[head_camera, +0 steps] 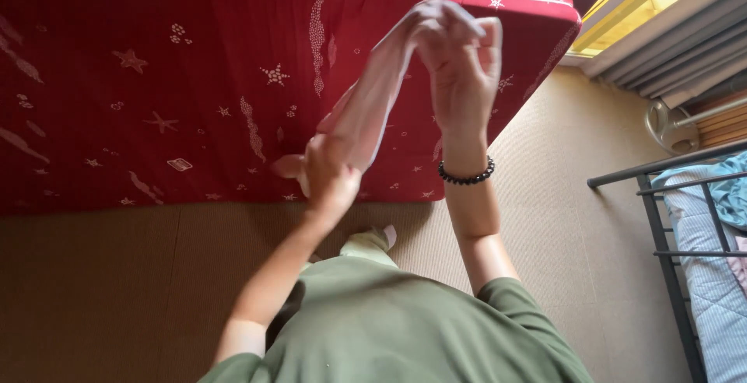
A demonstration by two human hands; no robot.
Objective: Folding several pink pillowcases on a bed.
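Note:
A pale pink cloth [372, 103] is stretched between both my hands in front of me. My right hand [459, 60] grips its upper end, raised high, with a black bead bracelet [465, 174] on the wrist. Lower down, my left hand [331, 173] pinches the cloth's bottom end. Behind the cloth lies a red mattress [156, 80] covered in a fabric with white stars and shell shapes. I wear a green top [389, 328].
Tan woven matting [576, 220] covers the floor around me. A dark metal bed frame [661, 227] with striped and blue bedding stands at the right edge. A window sill and grey blinds [669, 33] are at the top right.

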